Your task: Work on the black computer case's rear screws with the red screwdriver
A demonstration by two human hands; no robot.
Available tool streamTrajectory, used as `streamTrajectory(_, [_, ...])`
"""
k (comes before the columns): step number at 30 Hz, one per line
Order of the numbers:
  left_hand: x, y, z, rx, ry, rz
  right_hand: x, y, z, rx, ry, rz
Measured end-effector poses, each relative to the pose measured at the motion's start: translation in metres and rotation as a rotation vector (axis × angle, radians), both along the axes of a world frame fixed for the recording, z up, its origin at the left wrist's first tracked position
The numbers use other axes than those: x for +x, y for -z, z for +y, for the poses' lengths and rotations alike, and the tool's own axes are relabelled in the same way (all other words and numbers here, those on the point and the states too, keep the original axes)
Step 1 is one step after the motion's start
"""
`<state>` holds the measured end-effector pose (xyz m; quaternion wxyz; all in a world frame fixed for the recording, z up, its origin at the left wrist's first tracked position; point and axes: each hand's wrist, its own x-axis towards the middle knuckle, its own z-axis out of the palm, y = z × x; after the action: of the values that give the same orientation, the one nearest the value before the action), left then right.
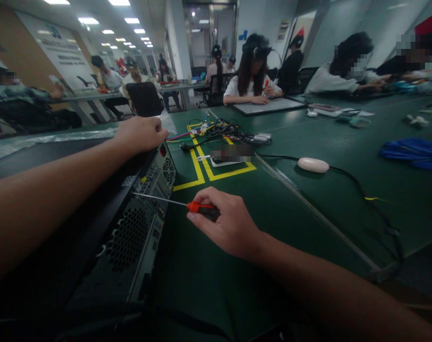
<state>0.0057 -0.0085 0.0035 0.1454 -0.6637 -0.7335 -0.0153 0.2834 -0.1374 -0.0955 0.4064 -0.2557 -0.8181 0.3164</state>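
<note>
A black computer case lies on its side at the left, its metal back panel with vents and ports turned to the right. My left hand rests on the far top corner of the case, fingers curled over the edge; the fingertips are partly hidden. In my right hand is a screwdriver with a red and black handle, closed between thumb and fingers. Its thin shaft points left, and the tip meets the back panel near its top edge. Whether the tip sits in a screw is too small to tell.
Tangled cables lie beyond the case, near yellow tape on the green table. A dark object on a white base is between them. A white oval piece sits on a black cable; blue cloth is farther right. People sit across the table.
</note>
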Motion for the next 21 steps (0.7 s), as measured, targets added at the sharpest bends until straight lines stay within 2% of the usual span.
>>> streamTrajectory(9, [-0.0013,0.0019,0.0002,0.022,0.005,-0.031,-0.0011,0.0014,0.0014,0.059,0.014,-0.042])
streamTrajectory(21, [0.0024,-0.0011,-0.0023,-0.002,-0.005,0.000,-0.0011,0.0043,0.0005,-0.016,0.001,-0.036])
